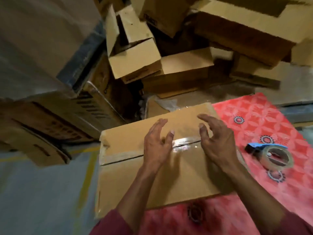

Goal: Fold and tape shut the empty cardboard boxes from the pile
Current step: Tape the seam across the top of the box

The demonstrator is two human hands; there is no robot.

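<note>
Currently on the sealing step, by the look of it. The closed brown cardboard box [152,167] sits right in front of the person, partly on the red patterned cloth [264,119], partly on the grey floor [42,192]. Its two top flaps meet at a centre seam [122,159], and a strip of clear glossy tape [183,144] covers the middle stretch between the hands.

Left hand [156,146]: fingers spread and mostly straight, over the top panel just left of the tape, holding nothing. Whether the palm actually presses the cardboard, can't tell. Right hand [216,139]: fingers loosely curved, also holding nothing, hovering at the right end of the tape.

The tape roll on its blue-handled dispenser [271,156] lies on the cloth, to the right of the box and apart from it, untouched.

Judgement: this box is nearly done. The seam's left part looks dull, maybe older tape, not clear. The next move calls for either smoothing the strip flat or setting the box aside and pulling another from the pile of open brown cardboard boxes [169,61] behind. Blur is heavy at the frame edges, so pile detail is unreliable.
</note>
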